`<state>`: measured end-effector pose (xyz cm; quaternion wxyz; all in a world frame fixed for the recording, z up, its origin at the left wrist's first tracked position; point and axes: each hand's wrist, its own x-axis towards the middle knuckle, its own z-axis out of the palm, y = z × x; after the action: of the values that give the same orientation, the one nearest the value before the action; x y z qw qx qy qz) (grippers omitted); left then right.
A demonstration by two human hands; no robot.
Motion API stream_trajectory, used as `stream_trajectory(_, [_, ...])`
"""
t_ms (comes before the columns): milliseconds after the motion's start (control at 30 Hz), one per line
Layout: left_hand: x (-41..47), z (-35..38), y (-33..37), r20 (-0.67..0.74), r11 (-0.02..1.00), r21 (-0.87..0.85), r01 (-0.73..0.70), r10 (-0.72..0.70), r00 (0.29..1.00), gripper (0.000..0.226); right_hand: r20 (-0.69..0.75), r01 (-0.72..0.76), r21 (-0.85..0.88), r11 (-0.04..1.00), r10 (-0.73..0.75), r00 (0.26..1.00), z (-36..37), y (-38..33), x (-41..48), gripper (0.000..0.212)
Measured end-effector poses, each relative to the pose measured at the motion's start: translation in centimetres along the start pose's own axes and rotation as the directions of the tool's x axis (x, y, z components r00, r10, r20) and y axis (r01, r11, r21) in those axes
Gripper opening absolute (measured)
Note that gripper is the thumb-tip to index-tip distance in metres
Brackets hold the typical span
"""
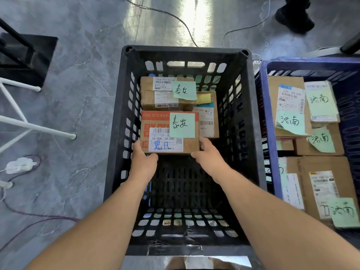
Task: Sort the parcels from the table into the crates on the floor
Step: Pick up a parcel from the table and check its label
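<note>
I grip the box [169, 133] with left hand [143, 158] and right hand [209, 154] closed on its corners; lower level into the black crate [124, 117], frame centre.

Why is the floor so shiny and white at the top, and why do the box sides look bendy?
In the head view, light glares off the glossy grey floor, washing it white; the wide-angle lens bows the black plastic crate and blue plastic crate; the handwritten green note on the held cardboard parcel stays sharp.
</note>
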<state>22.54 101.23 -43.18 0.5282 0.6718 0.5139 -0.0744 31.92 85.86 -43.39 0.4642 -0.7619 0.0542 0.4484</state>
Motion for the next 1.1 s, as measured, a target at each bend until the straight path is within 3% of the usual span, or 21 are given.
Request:
stream_trajectory(367, [-3.9, 1.2, -5.4, -0.013, 0.965, 0.032, 0.262, -0.262, 0.965, 0.037, -0.025, -0.173, -0.036, 0.984, 0.172, 0.985, 1.6, 5.2, -3.8, 0.047])
stream_trajectory(533, [-1.2, 1.4, -6.4, -0.034, 0.965, 0.061, 0.253, -0.251, 0.967, 0.045, -0.022, -0.204, -0.057, 0.977, 0.203, 0.979, 2.7, 6.1, -1.3, 0.046])
stream_trajectory(667, [1.0, 2.0, -7.2, -0.029, 0.961, 0.135, 0.239, -0.238, 0.971, 0.039, -0.027, -0.235, -0.090, 0.968, 0.233, 0.972, 3.8, 6.8, 0.9, 0.041])
stream_trajectory(733, [1.5, 2.6, -7.7, -0.023, 0.950, 0.206, 0.236, -0.236, 0.971, 0.047, -0.025, -0.237, -0.086, 0.968, 0.235, 0.972, 4.2, 7.3, 1.9, 0.037])
stream_trajectory(900, [1.4, 3.6, -8.3, -0.005, 0.867, 0.442, 0.229, -0.253, 0.967, 0.076, -0.025, -0.214, -0.104, 0.971, 0.213, 0.977, 4.5, 8.1, 3.3, 0.037])
stream_trajectory(1100, [0.6, 3.7, -8.3, 0.048, 0.765, 0.635, 0.108, -0.178, 0.983, 0.076, 0.007, -0.144, -0.143, 0.979, 0.147, 0.989, 4.9, 8.3, 2.8, 0.039])
